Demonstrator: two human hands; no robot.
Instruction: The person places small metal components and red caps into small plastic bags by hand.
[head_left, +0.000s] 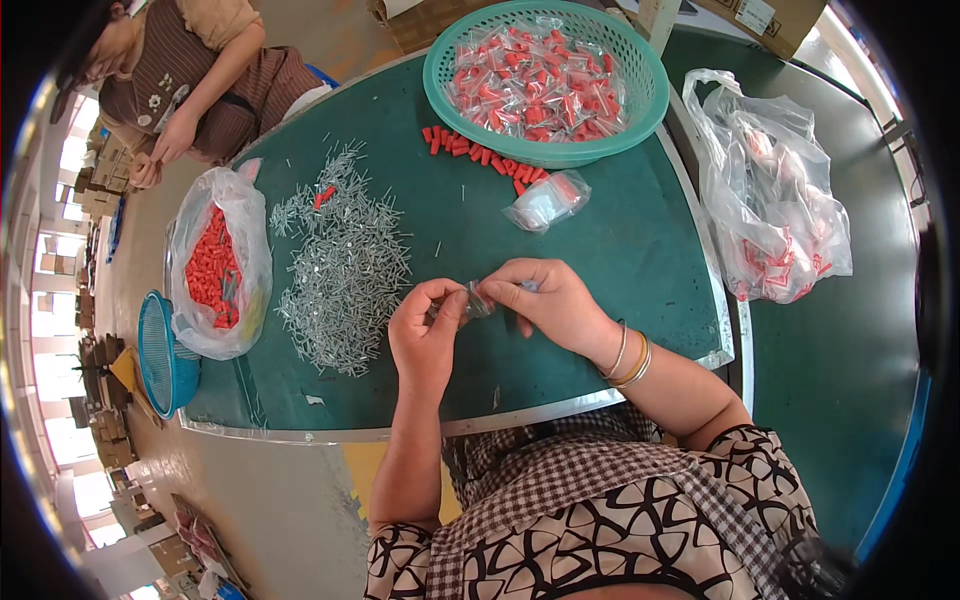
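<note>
A checked apron [560, 485] is closest. There are two baskets: a blue one [157, 355] at the left, and a green one [580, 153] full of little packets [535, 85] with red bits, too many to count. One white bag [255, 225] holds lots of red plugs [212, 265]. One big pile of screws [345, 285] sits on the worktop [640, 240]. Over it, the left grip [425, 330] and right grip [550, 300] both pinch one small clear bag [482, 302].
</note>
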